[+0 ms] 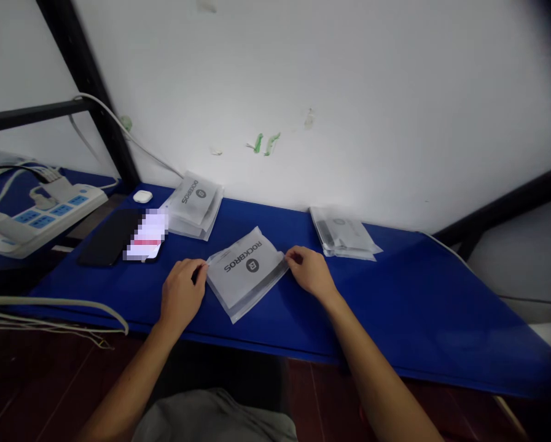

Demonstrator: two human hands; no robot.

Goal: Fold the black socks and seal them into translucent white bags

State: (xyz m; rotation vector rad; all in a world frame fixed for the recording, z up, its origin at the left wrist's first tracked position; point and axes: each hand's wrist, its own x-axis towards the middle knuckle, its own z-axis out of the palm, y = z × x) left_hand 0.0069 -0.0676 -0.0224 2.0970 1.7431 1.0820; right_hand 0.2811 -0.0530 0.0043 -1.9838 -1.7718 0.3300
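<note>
1. Blue desk, front edge nearest: pale cables droop by that edge's left end. If the left arm swung outward, it could snag them.

2. Frosted bag, printed ROCKBROS, lies flat just behind the front edge, left of its middle, one corner pointing towards that edge. Its film looks slippery; a careless tug could slide it off.

3. Left hand and right hand are apart, each pinching an opposite side corner of this bag. Uneven pulling could crease or tear the film.

4. Dark phone and lit phone lie side by side towards the left edge. A sideways sweep of the left hand could push them over it.

5. Right-hand bags are piled unevenly by the back edge, right of its middle; a bumped pile could fan out.

6. Left-hand bags overlap loosely towards the back left corner. White cable passes behind them; if pulled, it might topple the pile.
</note>
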